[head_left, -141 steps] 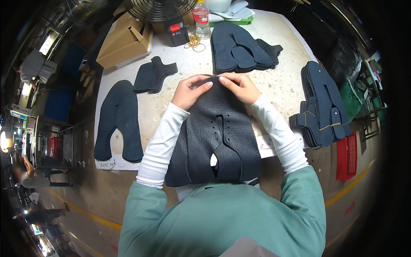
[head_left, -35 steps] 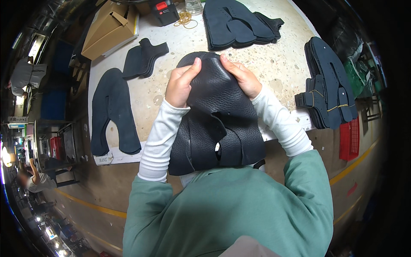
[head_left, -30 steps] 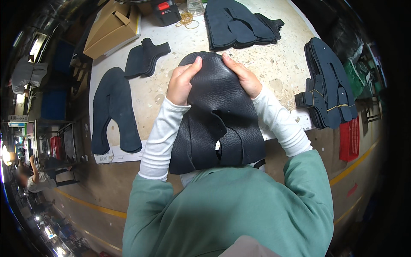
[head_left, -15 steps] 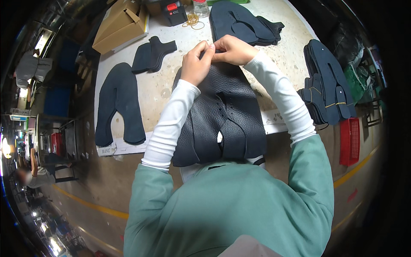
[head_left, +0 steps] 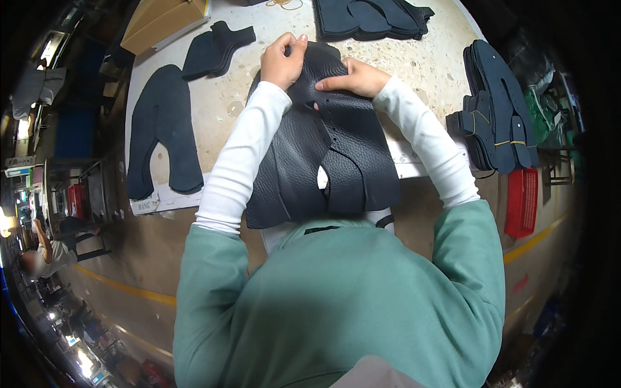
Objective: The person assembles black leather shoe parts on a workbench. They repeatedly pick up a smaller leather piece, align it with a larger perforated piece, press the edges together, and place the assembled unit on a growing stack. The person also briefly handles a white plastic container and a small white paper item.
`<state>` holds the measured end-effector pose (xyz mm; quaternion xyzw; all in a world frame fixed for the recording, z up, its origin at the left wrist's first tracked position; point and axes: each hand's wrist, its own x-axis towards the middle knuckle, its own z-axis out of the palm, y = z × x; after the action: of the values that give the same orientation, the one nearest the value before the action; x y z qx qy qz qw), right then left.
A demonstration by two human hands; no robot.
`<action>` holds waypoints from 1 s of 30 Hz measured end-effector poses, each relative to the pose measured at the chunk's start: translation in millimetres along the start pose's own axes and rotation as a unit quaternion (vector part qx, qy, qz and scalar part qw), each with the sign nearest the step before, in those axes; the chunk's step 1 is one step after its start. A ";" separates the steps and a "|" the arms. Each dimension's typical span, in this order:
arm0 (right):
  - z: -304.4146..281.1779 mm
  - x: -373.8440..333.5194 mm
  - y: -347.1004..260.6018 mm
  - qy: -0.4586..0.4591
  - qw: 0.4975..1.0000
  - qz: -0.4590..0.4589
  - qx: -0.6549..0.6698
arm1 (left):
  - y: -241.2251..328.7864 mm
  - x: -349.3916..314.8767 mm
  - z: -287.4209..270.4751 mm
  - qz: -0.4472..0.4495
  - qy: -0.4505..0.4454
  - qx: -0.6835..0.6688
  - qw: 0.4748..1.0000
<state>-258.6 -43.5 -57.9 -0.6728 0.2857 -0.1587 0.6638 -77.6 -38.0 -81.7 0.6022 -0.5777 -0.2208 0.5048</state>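
Note:
A large black grained leather piece (head_left: 284, 168) with slits and small holes hangs over the near table edge toward my body. My left hand (head_left: 283, 63) is closed on its far left edge, thumb against the fingers. My right hand (head_left: 363, 79) grips the far right side, thumb lying on top and fingers hidden beneath the leather. Through a gap in the middle of the leather a pale patch shows. To the left lies a stack of dark arch-shaped pieces (head_left: 167, 103), with smaller dark cut pieces (head_left: 217, 52) beyond it.
The pale speckled table (head_left: 223, 116) also bears dark pieces (head_left: 369, 22) at the back and banded bundles (head_left: 498, 110) at the right. A cardboard box (head_left: 162, 22) stands far left. A red crate (head_left: 522, 204) sits right of the table; another person (head_left: 48, 255) is far left.
My right hand has moved nearer and away from my left, its thumb now spread over the leather. The hands no longer meet at the far edge. The whole view has shifted slightly.

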 end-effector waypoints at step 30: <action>82.1 -173.8 23.1 -0.022 0.999 -0.004 0.049 | -19.6 8.5 -3.2 0.003 -0.049 -0.014 0.999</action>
<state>-350.7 126.9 -57.4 -0.6434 0.2606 -0.1602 0.7018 -63.6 -48.2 -94.7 0.5816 -0.6004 -0.2564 0.4853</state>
